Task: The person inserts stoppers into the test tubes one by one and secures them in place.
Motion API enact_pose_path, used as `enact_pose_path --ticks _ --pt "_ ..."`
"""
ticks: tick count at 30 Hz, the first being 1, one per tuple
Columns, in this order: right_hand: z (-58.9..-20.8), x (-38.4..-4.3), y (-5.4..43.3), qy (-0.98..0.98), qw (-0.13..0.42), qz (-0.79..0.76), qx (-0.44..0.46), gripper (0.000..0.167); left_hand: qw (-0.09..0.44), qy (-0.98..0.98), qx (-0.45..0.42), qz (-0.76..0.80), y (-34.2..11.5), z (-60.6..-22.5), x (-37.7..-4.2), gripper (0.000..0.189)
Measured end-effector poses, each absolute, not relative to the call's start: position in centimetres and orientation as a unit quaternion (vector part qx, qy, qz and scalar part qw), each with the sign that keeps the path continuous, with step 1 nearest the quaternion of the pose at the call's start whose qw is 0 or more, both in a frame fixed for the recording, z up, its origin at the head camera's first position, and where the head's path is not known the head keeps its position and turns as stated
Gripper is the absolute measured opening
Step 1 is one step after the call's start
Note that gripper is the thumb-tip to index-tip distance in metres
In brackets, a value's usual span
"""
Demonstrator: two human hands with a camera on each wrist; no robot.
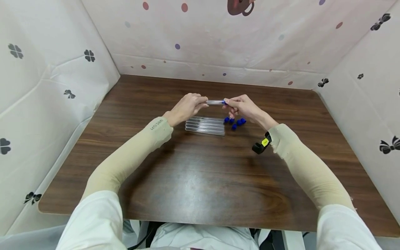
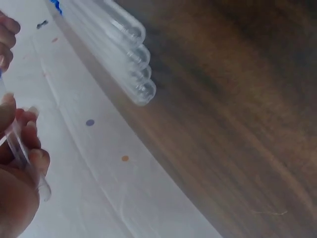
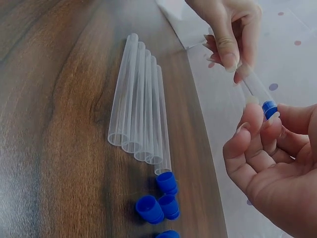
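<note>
Between the two hands, above the table, a clear test tube [image 1: 215, 102] lies nearly level. Its rounded end reaches past the left palm in the left wrist view. My left hand [image 1: 189, 105] grips the tube's body between thumb and fingers. At the tube's other end, my right hand [image 1: 242, 107] pinches a blue cap [image 3: 269, 109] with thumb and fingertips; the cap sits at the tube's mouth. Below the hands, several more clear test tubes [image 3: 141, 99] lie side by side, open mouths toward the right. Several loose blue caps [image 3: 149, 209] are close to those mouths.
The brown wooden table [image 1: 193, 180] carries everything. White patterned sheets [image 1: 203, 41] rise behind it and along both sides. A black strap with a yellow mark [image 1: 265, 142] is on the right wrist. The person's lap shows at the table's front edge.
</note>
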State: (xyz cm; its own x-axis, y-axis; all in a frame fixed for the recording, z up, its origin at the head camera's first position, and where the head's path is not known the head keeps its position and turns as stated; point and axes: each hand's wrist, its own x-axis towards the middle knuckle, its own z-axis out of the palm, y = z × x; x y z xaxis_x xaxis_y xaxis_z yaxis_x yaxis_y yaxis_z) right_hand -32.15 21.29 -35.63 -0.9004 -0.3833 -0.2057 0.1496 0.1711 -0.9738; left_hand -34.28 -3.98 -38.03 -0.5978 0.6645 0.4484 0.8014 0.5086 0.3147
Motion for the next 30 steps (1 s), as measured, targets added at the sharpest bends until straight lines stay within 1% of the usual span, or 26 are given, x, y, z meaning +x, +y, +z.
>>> enact_pose_path --ticks 4,8,14,25,30 --pt "-35.45 -32.04 21.14 0.726 0.209 -0.652 -0.072 0.038 0.133 -0.855 -0.429 -0.258 -4.02 -37.83 -34.54 0.014" --pt "-35.24 -32.04 21.00 0.729 0.203 -0.650 -0.070 0.038 0.116 -0.859 -0.422 -0.266 -4.14 -37.71 -34.58 0.016" --pt "-34.98 -32.12 20.92 0.741 0.205 -0.636 -0.067 0.045 0.093 -0.866 -0.411 -0.270 -4.38 -37.56 -34.52 0.017" --pt "-34.81 -32.15 20.92 0.751 0.206 -0.623 -0.076 0.053 0.083 -0.868 -0.408 -0.272 -4.58 -37.11 -34.60 0.018" --pt "-34.84 -32.21 20.93 0.759 0.202 -0.614 -0.078 0.052 0.081 -0.869 -0.407 -0.271 -4.62 -37.03 -34.62 0.019"
